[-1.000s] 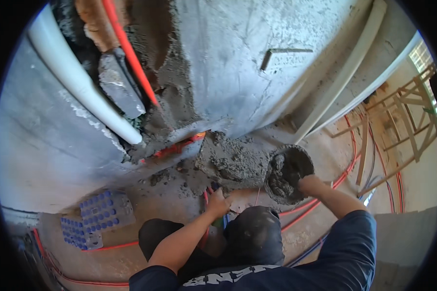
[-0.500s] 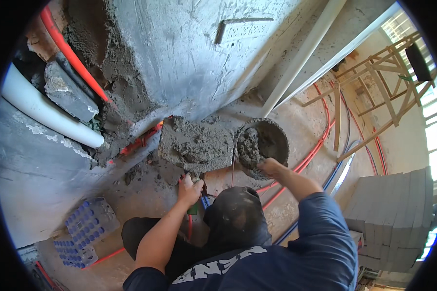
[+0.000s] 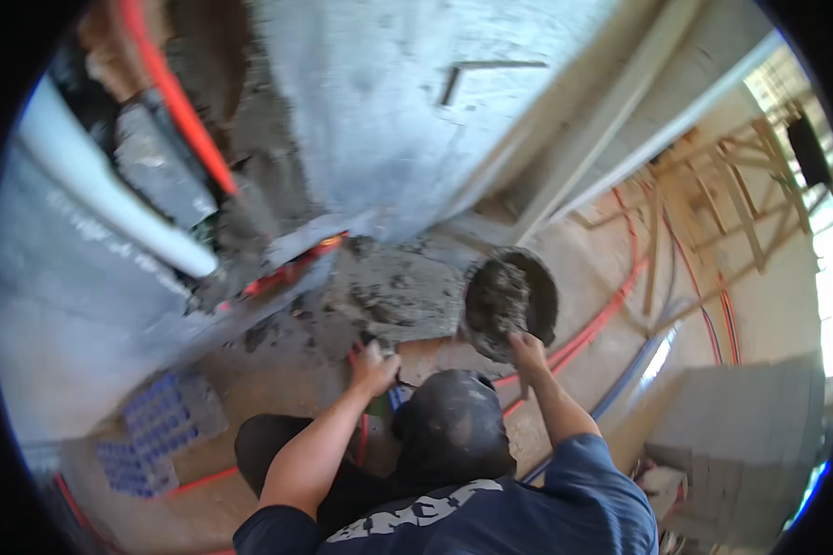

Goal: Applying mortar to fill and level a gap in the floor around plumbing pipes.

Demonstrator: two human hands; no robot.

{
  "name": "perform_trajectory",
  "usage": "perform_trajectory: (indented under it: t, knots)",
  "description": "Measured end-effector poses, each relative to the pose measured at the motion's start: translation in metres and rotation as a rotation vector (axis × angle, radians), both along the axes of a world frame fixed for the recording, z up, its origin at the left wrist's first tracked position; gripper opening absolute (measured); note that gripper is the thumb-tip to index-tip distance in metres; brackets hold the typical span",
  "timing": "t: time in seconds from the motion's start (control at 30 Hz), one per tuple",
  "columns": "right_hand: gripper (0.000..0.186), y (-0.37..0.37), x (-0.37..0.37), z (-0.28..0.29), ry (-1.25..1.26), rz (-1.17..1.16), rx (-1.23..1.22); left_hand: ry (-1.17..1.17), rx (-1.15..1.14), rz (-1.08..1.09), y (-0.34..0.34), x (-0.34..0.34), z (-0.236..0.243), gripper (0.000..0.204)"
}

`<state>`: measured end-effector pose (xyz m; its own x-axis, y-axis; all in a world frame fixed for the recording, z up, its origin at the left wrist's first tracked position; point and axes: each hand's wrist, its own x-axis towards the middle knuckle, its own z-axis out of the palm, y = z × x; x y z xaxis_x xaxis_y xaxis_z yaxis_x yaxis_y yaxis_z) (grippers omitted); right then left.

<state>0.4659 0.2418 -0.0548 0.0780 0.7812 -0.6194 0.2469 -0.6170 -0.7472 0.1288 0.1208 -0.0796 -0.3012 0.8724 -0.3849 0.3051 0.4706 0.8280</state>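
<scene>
Mortar (image 3: 505, 289) sits in the bucket (image 3: 545, 310), both hands busy!
Right hand (image 3: 528, 351) grips what looks like a trowel handle (image 3: 525, 388) at the near rim, probably for reach inside; left hand (image 3: 375, 368) clenches the near edge of a mortar-laden board (image 3: 426, 330), blurred, held close beside, seemingly to keep it steady.

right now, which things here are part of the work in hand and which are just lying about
Apparently in use:
- dark bucket, by the right hand
- grey mortar, near the left hand

Seemingly lying about:
- blue-capped packs
- wooden frame
- stacked grey slabs
</scene>
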Motion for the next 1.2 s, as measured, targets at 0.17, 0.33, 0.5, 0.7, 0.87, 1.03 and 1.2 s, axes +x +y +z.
perform_trajectory:
  t: [0.17,0.33,0.5,0.7,0.87,1.03,1.2]
  knots:
    - [0.015,-0.001,0.026,0.052,-0.104,0.037,0.114,0.013,0.017,-0.152,0.017,0.019,0.011,0.038]
    - [0.019,0.012,-0.01,0.127,-0.239,0.234,0.297,-0.112,0.108,-0.098,0.017,0.022,0.025,0.032]
    - [0.036,0.019,-0.075,0.159,-0.683,0.622,0.849,-0.272,0.212,-0.065,0.019,0.02,0.057,0.024]
    - [0.029,0.026,-0.117,0.159,-0.783,0.895,0.79,-0.526,0.068,0.059,0.01,0.01,0.089,0.019]
    - [0.03,0.028,-0.118,0.157,-0.69,0.87,0.73,-0.542,0.13,0.16,-0.003,0.008,0.074,0.019]
    - [0.029,0.037,-0.119,0.168,-0.701,0.882,0.723,-0.361,0.202,0.08,-0.005,-0.005,0.079,0.017]
    - [0.02,0.094,-0.148,0.218,-0.686,0.879,0.947,-0.18,0.237,-0.089,-0.01,-0.017,0.084,0.016]
